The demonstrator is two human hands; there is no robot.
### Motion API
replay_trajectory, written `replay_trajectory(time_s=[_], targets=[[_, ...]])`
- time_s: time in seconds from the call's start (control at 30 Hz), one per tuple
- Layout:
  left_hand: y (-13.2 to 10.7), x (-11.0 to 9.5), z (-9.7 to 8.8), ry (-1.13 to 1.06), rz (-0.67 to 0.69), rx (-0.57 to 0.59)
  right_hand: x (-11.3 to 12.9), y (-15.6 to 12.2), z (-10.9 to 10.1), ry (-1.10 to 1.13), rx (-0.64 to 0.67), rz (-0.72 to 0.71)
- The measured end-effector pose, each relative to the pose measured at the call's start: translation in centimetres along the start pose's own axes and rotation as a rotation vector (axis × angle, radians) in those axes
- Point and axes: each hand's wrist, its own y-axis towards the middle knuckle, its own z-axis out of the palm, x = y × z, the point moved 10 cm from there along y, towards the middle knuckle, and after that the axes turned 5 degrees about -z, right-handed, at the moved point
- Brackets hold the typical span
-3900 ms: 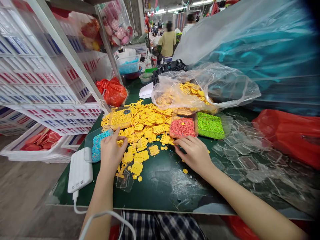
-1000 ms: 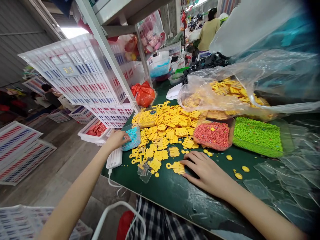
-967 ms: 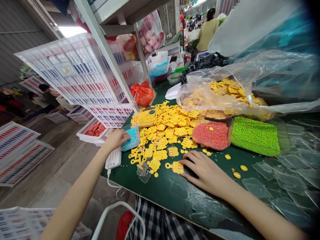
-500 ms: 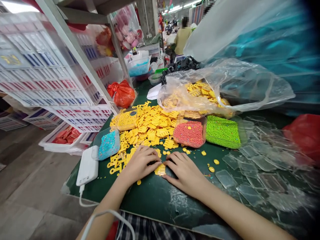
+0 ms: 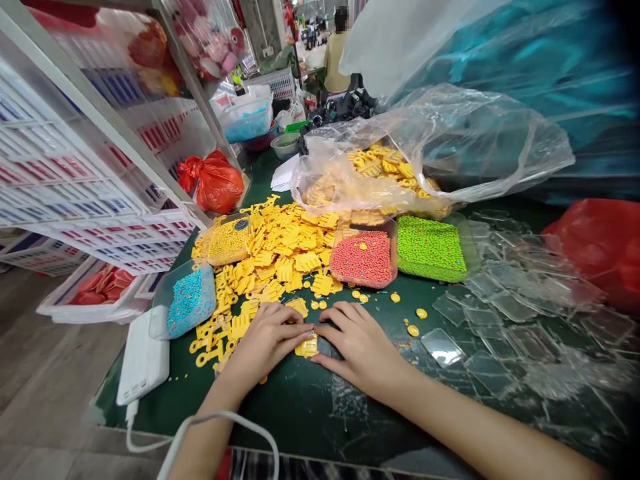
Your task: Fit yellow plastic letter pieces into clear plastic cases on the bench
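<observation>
My left hand (image 5: 265,340) and my right hand (image 5: 357,343) lie side by side on the dark green table (image 5: 310,407), fingertips meeting over one small yellow plastic piece (image 5: 307,347). Both hands have curled fingers that pinch or press this piece against the table. Behind them spreads a heap of yellow plastic pieces (image 5: 280,250). Trays of small beads stand around it: blue (image 5: 185,307), yellow (image 5: 226,240), pink-red (image 5: 363,259) and green (image 5: 430,248).
A clear bag of more yellow pieces (image 5: 380,177) lies behind the trays. Clear plastic covers (image 5: 500,313) litter the right side. A white power bank (image 5: 143,360) with cable sits at the left edge. White crates (image 5: 65,180) and a red bag (image 5: 217,183) stand left; a person works far back.
My left hand has come back from the blue bead tray to the table's middle. It has joined my right hand on the yellow piece. My view has swung right.
</observation>
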Motion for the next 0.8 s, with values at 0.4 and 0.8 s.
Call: replay_trajectory(time_s=[0.4,0.8], targets=[[-0.3,0.2,-2.0,0.039,-0.02,-0.16,-0.2,0.2,0.2,0.021,0.067,0.027],[-0.6,-0.4,-3.9,0.043,-0.003,-0.285,-0.2,0.1,0.0,0.02,0.036,0.017]])
